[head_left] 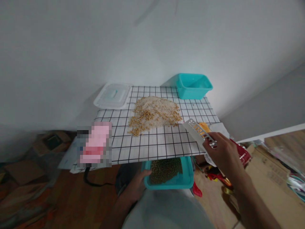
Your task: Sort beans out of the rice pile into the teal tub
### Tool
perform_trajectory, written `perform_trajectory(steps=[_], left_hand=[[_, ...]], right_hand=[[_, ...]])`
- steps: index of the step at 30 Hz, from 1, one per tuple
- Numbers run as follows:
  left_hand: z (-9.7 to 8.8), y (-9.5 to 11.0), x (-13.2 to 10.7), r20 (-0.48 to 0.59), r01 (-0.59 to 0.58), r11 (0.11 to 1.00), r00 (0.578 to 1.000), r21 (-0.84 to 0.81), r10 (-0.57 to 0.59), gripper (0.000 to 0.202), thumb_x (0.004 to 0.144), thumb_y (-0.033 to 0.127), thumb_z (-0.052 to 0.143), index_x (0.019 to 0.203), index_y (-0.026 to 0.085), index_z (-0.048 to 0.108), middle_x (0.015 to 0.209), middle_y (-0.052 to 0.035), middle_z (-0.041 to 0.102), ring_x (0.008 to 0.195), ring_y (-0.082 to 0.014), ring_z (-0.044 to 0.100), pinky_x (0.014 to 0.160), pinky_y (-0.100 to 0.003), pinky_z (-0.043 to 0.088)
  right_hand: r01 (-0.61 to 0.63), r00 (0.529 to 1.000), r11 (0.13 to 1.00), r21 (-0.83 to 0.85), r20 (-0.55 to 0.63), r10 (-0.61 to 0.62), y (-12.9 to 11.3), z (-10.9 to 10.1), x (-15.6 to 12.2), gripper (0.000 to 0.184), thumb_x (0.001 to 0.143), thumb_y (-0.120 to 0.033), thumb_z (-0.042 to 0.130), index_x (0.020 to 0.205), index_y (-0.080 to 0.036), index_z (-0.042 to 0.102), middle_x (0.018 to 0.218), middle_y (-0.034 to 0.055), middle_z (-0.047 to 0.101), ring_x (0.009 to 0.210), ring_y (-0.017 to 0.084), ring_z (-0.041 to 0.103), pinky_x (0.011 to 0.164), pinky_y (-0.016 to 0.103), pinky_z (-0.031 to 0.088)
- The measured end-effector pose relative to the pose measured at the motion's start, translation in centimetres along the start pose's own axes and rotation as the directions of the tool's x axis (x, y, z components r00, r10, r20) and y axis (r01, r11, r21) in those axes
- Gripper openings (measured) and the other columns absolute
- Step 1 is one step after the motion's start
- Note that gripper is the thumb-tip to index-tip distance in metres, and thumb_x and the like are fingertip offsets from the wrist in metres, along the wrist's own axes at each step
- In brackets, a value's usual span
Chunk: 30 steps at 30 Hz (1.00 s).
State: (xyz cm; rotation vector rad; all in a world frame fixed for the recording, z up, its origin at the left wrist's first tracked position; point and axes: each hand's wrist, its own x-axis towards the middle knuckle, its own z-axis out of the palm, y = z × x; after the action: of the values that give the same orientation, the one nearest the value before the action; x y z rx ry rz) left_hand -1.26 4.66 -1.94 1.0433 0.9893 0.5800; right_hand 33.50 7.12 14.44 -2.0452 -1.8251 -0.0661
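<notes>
My right hand (pixel 220 148) is closed on one end of a flat whitish plate with cut-out slots (pixel 196 132), held tilted over the table's right front. To its left, a loose heap of rice-like pale grains (pixel 158 106) mixed with yellowish beans (pixel 146 116) lies on the table. My left hand (pixel 138 183) grips the left side of a teal tub (pixel 169 186) below the table's front edge, thumb over the rim. Small dark green beans (pixel 165 170) cover most of the tub's bottom.
The table (pixel 164 144) has a black-and-white grid cover. A second teal tub (pixel 194 92) stands back right, a clear plastic lid (pixel 113 95) back left. A blurred-out pink item (pixel 96 141) lies front left, something yellow (pixel 204 126) at right. Cardboard (pixel 276 178) covers floor at right.
</notes>
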Motion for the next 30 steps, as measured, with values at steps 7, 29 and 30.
perform_trajectory(steps=[7, 29, 30], left_hand=[[0.5, 0.7, -0.1, 0.003, 0.026, 0.998, 1.000, -0.064, -0.026, 0.030, 0.085, 0.045, 0.066, 0.101, 0.020, 0.072, 0.109, -0.0087, 0.076, 0.100, -0.0284, 0.068, 0.099, -0.042, 0.047], [-1.7, 0.3, -2.0, -0.099, 0.007, 1.000, 0.995, 0.016, -0.006, 0.038, 0.073, 0.056, 0.073, 0.098, 0.026, 0.076, 0.119, -0.0087, 0.074, 0.129, -0.0362, 0.055, 0.111, -0.050, 0.040], [-1.9, 0.3, -2.2, -0.113, 0.021, 0.999, 0.993, 0.030, -0.018, 0.039, 0.075, 0.057, 0.070, 0.097, 0.026, 0.076, 0.116, -0.0090, 0.075, 0.127, -0.0363, 0.056, 0.110, -0.051, 0.041]], right_hand=[[0.119, 0.977, 0.987, -0.105, 0.190, -0.098, 0.2, -0.5, 2.0, 0.024, 0.097, -0.036, 0.046, 0.089, -0.020, 0.063, 0.085, 0.0061, 0.070, 0.071, 0.019, 0.065, 0.062, 0.028, 0.037], [-0.511, 0.844, 0.835, -0.205, 0.067, 0.533, 0.1, 1.9, 8.7, 0.037, 0.092, -0.030, 0.038, 0.104, -0.007, 0.066, 0.081, 0.0190, 0.072, 0.087, 0.031, 0.068, 0.079, 0.036, 0.046], [-0.507, 0.846, 0.835, -0.214, 0.060, 0.529, -0.1, 2.0, 8.7, 0.038, 0.093, -0.030, 0.038, 0.105, -0.007, 0.065, 0.085, 0.0201, 0.072, 0.088, 0.031, 0.068, 0.079, 0.036, 0.046]])
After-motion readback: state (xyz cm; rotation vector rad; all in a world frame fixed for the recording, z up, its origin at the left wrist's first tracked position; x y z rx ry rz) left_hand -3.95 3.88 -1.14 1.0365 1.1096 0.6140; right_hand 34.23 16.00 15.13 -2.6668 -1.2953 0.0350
